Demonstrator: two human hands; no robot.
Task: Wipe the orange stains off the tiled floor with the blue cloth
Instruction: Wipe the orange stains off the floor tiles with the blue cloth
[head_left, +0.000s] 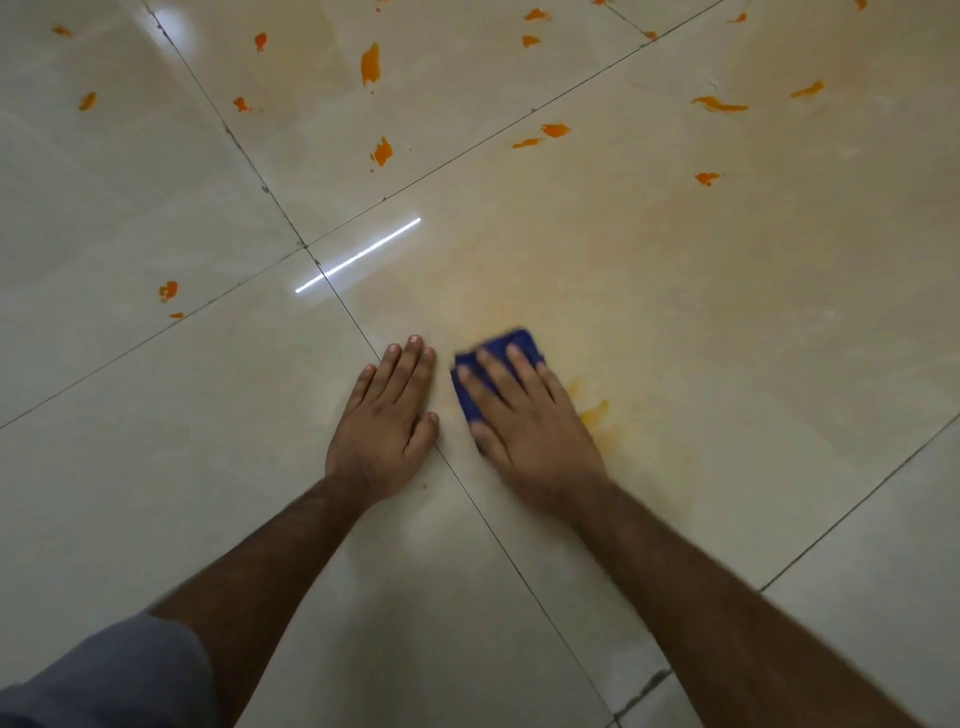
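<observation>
My right hand lies flat with straight fingers on the folded blue cloth and presses it onto the beige tiled floor. Most of the cloth is hidden under the palm. A smeared yellow-orange stain shows just right of that hand. My left hand rests flat on the floor beside it, fingers straight, holding nothing. Several bright orange stains dot the tiles further away, such as a long one and a pair.
Dark grout lines cross near my left hand at a joint. A white light reflection streaks the glossy tile. A faint orange haze tints the tile ahead of the cloth. A grey sleeve fills the bottom left.
</observation>
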